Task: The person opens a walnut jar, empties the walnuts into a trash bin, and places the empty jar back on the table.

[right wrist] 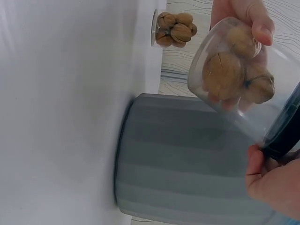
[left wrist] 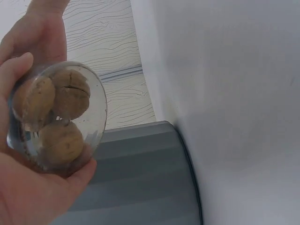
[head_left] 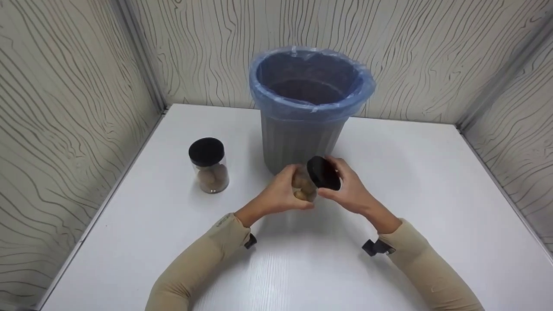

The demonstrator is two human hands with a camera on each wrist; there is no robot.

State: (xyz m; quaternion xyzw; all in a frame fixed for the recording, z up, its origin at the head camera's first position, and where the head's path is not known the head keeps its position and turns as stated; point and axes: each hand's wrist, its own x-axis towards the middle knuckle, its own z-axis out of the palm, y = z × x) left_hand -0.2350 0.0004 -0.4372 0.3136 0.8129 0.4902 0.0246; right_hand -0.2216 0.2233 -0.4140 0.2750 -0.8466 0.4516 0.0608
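Note:
My left hand (head_left: pixel 283 190) grips a clear jar (head_left: pixel 303 185) of walnuts, held tilted above the white table (head_left: pixel 432 203) in front of the bin. My right hand (head_left: pixel 348 185) grips the jar's black lid (head_left: pixel 324 172), which sits on the jar's mouth. The left wrist view looks at the jar's base (left wrist: pixel 56 117), with three walnuts inside and my fingers (left wrist: pixel 28 183) around it. In the right wrist view the jar (right wrist: pixel 234 75) shows its walnuts, and my right fingers (right wrist: pixel 269 180) pinch the dark lid (right wrist: pixel 286 136).
A grey bin (head_left: pixel 300 138) lined with a blue plastic bag (head_left: pixel 309 99) stands at the back centre, just behind my hands. A second walnut jar (head_left: pixel 209 168) with a black lid stands upright to the left. Patterned walls enclose the table on three sides.

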